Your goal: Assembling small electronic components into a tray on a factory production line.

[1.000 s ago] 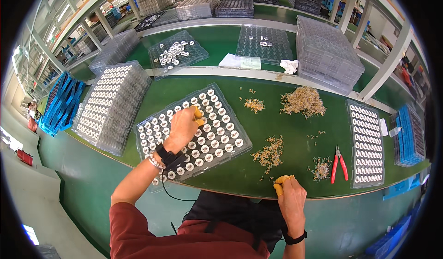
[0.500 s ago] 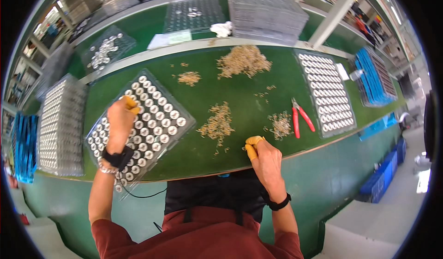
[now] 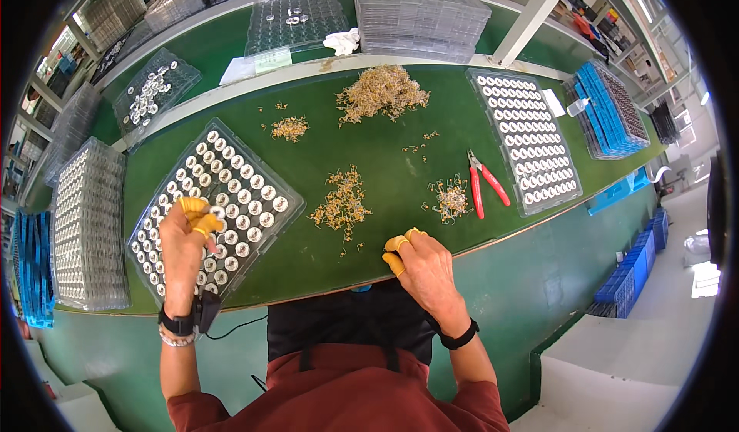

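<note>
Over the clear plastic tray (image 3: 265, 236) of round white parts at the left, my left hand (image 3: 185, 243) is closed in a pinch. Yellow covers sit on its fingertips, and a small round white part (image 3: 218, 212) shows between them. My right hand (image 3: 427, 274) rests by the table's front edge, its yellow-covered fingers pressed together; whatever they hold is hidden. Ahead of it lies a small pile of bent-wire pieces (image 3: 450, 199), with red-handled cutting pliers (image 3: 486, 185) to the right. A loose pile of small orange-and-wire parts (image 3: 342, 205) spreads between the hands.
A larger heap of parts (image 3: 382, 93) and a small one (image 3: 290, 128) lie farther back. At the right stand another filled tray (image 3: 531, 139) and blue trays (image 3: 604, 112). Stacked filled trays (image 3: 88, 224) rise at the left. Behind the ledge is a tall tray stack (image 3: 419, 16).
My left hand has come nearer to me over the tray, its fingers now around a round part. My right hand has shifted slightly left. The whole view has moved a little.
</note>
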A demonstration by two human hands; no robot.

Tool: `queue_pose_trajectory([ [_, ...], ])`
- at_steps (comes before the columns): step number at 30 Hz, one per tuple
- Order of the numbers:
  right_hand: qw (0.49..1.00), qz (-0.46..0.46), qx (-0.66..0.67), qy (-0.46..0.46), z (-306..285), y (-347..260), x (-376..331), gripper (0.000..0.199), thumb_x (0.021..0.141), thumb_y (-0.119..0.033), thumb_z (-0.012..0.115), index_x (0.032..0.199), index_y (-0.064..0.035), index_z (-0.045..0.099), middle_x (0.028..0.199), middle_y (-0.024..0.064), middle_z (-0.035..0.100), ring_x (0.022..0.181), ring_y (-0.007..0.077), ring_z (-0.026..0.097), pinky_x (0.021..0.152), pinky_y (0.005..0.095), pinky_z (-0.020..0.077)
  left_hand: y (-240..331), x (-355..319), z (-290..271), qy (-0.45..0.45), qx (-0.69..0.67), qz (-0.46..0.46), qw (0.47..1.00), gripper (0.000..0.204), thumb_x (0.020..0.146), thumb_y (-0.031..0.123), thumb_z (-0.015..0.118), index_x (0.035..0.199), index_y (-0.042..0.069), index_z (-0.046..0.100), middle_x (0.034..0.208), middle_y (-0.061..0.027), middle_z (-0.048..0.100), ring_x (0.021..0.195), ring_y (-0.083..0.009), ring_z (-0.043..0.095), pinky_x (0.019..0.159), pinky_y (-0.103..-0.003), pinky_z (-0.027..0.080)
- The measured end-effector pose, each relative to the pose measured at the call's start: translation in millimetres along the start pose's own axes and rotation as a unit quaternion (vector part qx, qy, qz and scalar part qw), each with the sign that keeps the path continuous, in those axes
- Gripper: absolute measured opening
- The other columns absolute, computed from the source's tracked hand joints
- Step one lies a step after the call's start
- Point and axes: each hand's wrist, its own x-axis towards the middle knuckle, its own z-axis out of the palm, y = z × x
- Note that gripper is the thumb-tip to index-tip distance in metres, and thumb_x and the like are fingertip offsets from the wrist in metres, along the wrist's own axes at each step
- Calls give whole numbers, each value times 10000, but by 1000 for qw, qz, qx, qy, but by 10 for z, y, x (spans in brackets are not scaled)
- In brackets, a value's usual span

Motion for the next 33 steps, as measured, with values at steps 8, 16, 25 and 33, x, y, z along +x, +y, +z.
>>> queue_pose_trajectory([
  [8, 989, 43, 137, 19, 41, -47, 48, 126, 795, 31, 671, 902, -14, 623, 843, 130, 618, 724, 306, 608, 645, 367, 490, 80, -645, 574, -79, -141, -26, 987, 206, 870, -90, 585, 1066, -31, 604, 899, -106, 639, 719, -161, 645, 509, -254, 549],
  [16, 978, 98, 166, 77, 6, 1, -46, 150, 796, 33, 684, 934, -7, 640, 864, 138, 640, 748, 309, 615, 679, 353, 490, -74, -940, 933, -144, -185, -87, 968, 190, 886, -97, 573, 1070, -69, 613, 944, -122, 659, 787, -170, 652, 609, -277, 583],
  [25, 999, 2, 40, 23, 52, -127, -73, 198, 739, -89, 747, 919, -78, 665, 769, 77, 543, 706, 282, 562, 634, 398, 464, -66, -1032, 1002, -164, -187, -99, 963, 149, 893, -78, 575, 1036, -67, 614, 895, -106, 655, 742, -147, 631, 596, -264, 565],
  [33, 1000, -20, 17, -15, 137, -172, -20, 176, 728, -89, 749, 863, -65, 639, 765, 91, 568, 684, 294, 575, 621, 403, 472, -122, -1072, 1059, -166, -210, -106, 958, 154, 887, -82, 586, 1038, -67, 613, 917, -108, 650, 749, -148, 627, 585, -262, 562],
])
